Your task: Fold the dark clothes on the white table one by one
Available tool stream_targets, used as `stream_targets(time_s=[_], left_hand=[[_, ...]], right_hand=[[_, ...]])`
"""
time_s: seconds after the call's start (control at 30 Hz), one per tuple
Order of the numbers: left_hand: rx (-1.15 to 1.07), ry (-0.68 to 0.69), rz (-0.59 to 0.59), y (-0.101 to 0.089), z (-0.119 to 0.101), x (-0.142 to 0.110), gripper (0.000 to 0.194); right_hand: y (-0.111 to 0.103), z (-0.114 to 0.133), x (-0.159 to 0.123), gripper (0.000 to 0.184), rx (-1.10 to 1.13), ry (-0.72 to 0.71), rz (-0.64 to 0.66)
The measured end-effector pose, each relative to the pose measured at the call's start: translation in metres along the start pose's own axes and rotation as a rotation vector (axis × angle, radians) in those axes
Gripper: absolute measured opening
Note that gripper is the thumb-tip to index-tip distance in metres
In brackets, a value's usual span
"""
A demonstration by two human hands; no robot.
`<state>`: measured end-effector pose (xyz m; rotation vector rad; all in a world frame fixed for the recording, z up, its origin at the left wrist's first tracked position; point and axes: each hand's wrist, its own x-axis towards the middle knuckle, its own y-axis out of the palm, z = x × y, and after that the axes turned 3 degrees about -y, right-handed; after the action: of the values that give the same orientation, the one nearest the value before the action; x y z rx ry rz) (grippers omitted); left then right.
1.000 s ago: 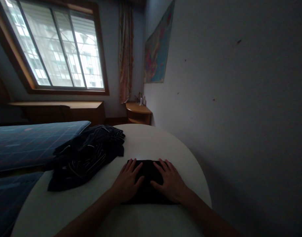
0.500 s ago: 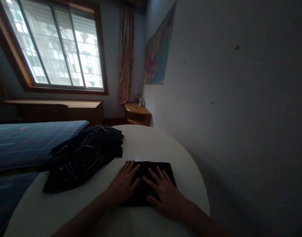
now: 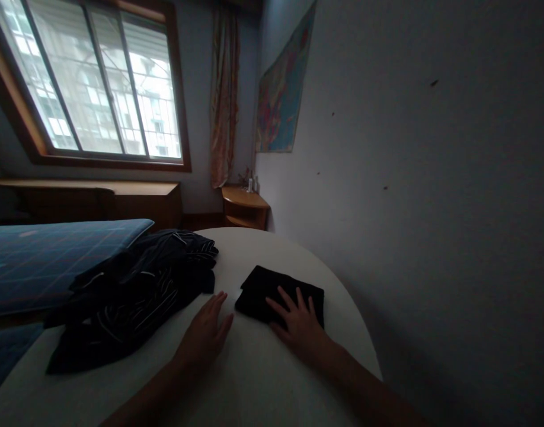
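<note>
A folded black garment (image 3: 258,296), its exact kind not discernible, lies flat and turned at an angle on the round white table (image 3: 254,379). Spread fingers of my right hand (image 3: 301,320) rest on top of its right part. To the left of the cloth, apart from it, my left hand (image 3: 205,329) is over the table with its fingers stretched out and nothing in them. Beyond the left hand sits a rumpled heap of dark clothes (image 3: 138,296) with white stripes and piping.
The heap overlaps a blue checked mattress (image 3: 54,255) at the left. A white wall (image 3: 409,267) runs close along the table's right side. Behind stand a wooden desk (image 3: 143,188) under the window and a small corner cabinet (image 3: 245,198).
The folded black garment has shifted away from me and rotated, with my right hand still on it. My left hand has come off it and moved left.
</note>
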<state>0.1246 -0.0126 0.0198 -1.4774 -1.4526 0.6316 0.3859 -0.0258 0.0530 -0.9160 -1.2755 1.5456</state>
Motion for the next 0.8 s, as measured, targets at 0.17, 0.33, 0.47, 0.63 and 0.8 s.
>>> stream_targets(time_s=[0.17, 0.33, 0.47, 0.63, 0.8], left_hand=[[0.147, 0.053, 0.130, 0.001, -0.001, -0.002, 0.055], [0.175, 0.056, 0.178, -0.005, -0.002, -0.001, 0.054], [0.170, 0.056, 0.181, -0.007, 0.001, 0.001, 0.054], [0.154, 0.063, 0.167, -0.008, 0.004, 0.001, 0.052], [0.135, 0.107, 0.150, -0.011, 0.007, 0.003, 0.051]], right_hand=[[-0.002, -0.032, 0.064, 0.061, -0.070, 0.267, -0.065], [-0.002, -0.055, 0.118, 0.063, -0.082, 0.463, -0.126], [0.000, -0.060, 0.147, 0.062, -0.083, 0.627, -0.211], [0.003, -0.061, 0.160, 0.061, -0.079, 0.664, -0.289], [0.003, -0.066, 0.161, 0.067, -0.060, 0.646, -0.285]])
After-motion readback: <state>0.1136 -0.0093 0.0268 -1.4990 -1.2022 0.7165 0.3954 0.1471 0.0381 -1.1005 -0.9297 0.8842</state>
